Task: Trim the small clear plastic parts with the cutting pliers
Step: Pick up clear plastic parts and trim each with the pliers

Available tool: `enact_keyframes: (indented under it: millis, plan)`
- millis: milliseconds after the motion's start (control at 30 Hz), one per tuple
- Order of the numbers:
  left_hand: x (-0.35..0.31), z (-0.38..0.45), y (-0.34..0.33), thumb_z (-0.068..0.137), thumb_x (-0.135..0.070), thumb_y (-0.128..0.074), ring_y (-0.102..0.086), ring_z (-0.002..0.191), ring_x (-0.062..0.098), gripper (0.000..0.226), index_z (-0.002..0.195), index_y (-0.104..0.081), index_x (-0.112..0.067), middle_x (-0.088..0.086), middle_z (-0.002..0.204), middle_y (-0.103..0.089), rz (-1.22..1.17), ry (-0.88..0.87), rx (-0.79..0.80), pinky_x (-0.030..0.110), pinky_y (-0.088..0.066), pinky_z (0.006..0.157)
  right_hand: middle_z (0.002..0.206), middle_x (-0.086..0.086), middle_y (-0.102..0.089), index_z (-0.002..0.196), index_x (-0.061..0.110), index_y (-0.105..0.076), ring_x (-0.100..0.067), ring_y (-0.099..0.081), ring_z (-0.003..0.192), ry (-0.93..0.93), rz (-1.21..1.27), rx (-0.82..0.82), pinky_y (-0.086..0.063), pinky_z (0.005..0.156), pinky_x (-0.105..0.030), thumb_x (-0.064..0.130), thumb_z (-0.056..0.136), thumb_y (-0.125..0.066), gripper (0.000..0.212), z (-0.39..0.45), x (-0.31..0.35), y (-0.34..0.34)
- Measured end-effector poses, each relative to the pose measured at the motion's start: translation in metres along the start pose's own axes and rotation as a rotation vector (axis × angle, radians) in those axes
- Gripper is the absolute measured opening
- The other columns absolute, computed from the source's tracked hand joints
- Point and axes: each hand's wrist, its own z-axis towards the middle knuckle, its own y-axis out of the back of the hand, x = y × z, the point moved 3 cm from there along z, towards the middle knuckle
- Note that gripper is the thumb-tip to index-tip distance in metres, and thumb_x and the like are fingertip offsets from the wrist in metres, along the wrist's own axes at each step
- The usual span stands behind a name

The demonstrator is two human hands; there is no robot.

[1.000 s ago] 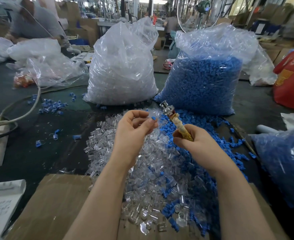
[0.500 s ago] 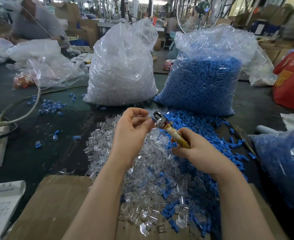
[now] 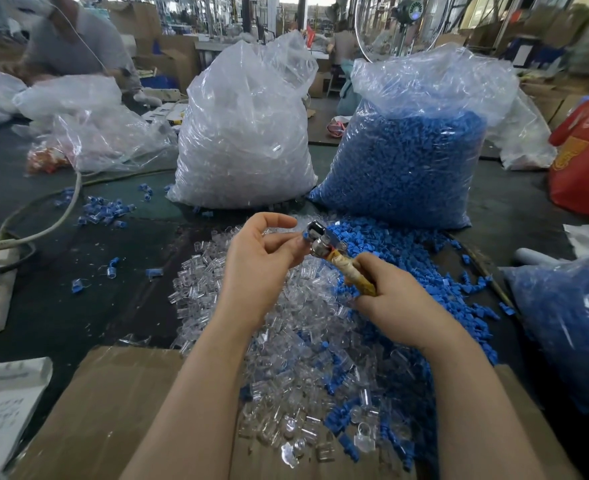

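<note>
My left hand (image 3: 262,261) pinches a small plastic part (image 3: 305,235) with a blue bit between thumb and fingers, held up over the pile. My right hand (image 3: 395,299) grips the yellowish handle of the cutting pliers (image 3: 338,256). Their metal head touches the pinched part. Under both hands lies a heap of small clear plastic parts (image 3: 286,341), mixed with blue parts (image 3: 407,265) on its right side.
A big bag of clear parts (image 3: 244,133) and a big bag of blue parts (image 3: 411,147) stand behind the heap. Cardboard (image 3: 113,410) lies at the near edge. A white cable (image 3: 43,226) and loose blue parts (image 3: 102,209) sit left. Another blue-filled bag (image 3: 570,323) is right.
My right hand has swung the pliers head down and left, from upright beside my left hand to touching the part it pinches. My left hand has stayed in place.
</note>
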Motion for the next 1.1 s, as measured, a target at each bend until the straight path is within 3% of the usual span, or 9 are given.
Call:
enact_keyframes:
  millis: [567, 733, 833, 933, 1000, 1100]
  plan:
    - [0.001, -0.001, 0.001, 0.088, -0.002, -0.069, -0.071, 0.076, 0.006, 0.025, 0.11, -0.069, -0.013, 0.0, 0.083, -0.077, -0.053, 0.034, 0.014, 0.017, -0.055, 0.071, 0.073, 0.001, -0.055, 0.082, 0.029, -0.046, -0.021, -0.05, 0.063, 0.003, -0.049, -0.088, -0.041, 0.056, -0.038, 0.012, 0.08, -0.055, 0.019, 0.0, 0.0, -0.004]
    - [0.003, 0.0, 0.009, 0.09, 0.002, -0.063, -0.073, 0.081, 0.009, 0.022, 0.102, -0.072, -0.014, 0.001, 0.088, -0.077, -0.058, 0.101, 0.013, 0.017, -0.056, 0.071, 0.072, 0.002, -0.052, 0.084, 0.033, -0.042, -0.018, -0.048, 0.061, -0.001, -0.023, -0.067, -0.036, 0.055, -0.035, 0.014, 0.083, -0.058, 0.025, 0.0, 0.0, -0.005]
    - [0.007, 0.006, 0.027, 0.092, -0.002, -0.061, -0.074, 0.083, 0.015, 0.014, 0.1, -0.07, -0.009, 0.007, 0.089, -0.077, -0.2, 0.189, -0.127, 0.022, -0.059, 0.072, 0.071, 0.005, -0.053, 0.086, 0.034, -0.042, -0.013, -0.048, 0.063, -0.019, -0.028, -0.162, -0.034, 0.066, -0.034, 0.017, 0.085, -0.057, 0.023, 0.001, -0.003, -0.002]
    - [0.015, 0.009, 0.059, 0.093, -0.009, -0.061, -0.074, 0.076, 0.015, 0.007, 0.093, -0.066, -0.005, 0.009, 0.082, -0.076, -0.541, 0.292, -0.352, 0.025, -0.06, 0.069, 0.079, 0.008, -0.056, 0.09, 0.034, -0.041, -0.014, -0.051, 0.072, -0.065, -0.088, -0.252, -0.037, 0.078, -0.038, 0.03, 0.093, -0.055, 0.015, 0.002, -0.011, 0.002]
    - [0.02, 0.009, 0.08, 0.096, -0.014, -0.059, -0.075, 0.077, 0.015, 0.008, 0.094, -0.062, -0.007, 0.009, 0.08, -0.075, -0.821, 0.325, -0.497, 0.028, -0.061, 0.073, 0.084, 0.005, -0.057, 0.096, 0.035, -0.042, -0.023, -0.053, 0.078, -0.099, -0.131, -0.284, -0.045, 0.074, -0.04, 0.035, 0.095, -0.052, 0.011, 0.002, -0.014, 0.003]
    - [0.026, 0.005, 0.104, 0.101, -0.016, -0.053, -0.075, 0.074, 0.012, 0.009, 0.097, -0.056, -0.008, 0.006, 0.072, -0.074, -1.065, 0.34, -0.708, 0.029, -0.061, 0.075, 0.078, 0.004, -0.058, 0.101, 0.035, -0.044, -0.021, -0.054, 0.067, -0.196, -0.191, -0.367, -0.046, 0.054, -0.034, 0.031, 0.096, -0.049, 0.008, 0.001, -0.018, 0.004]
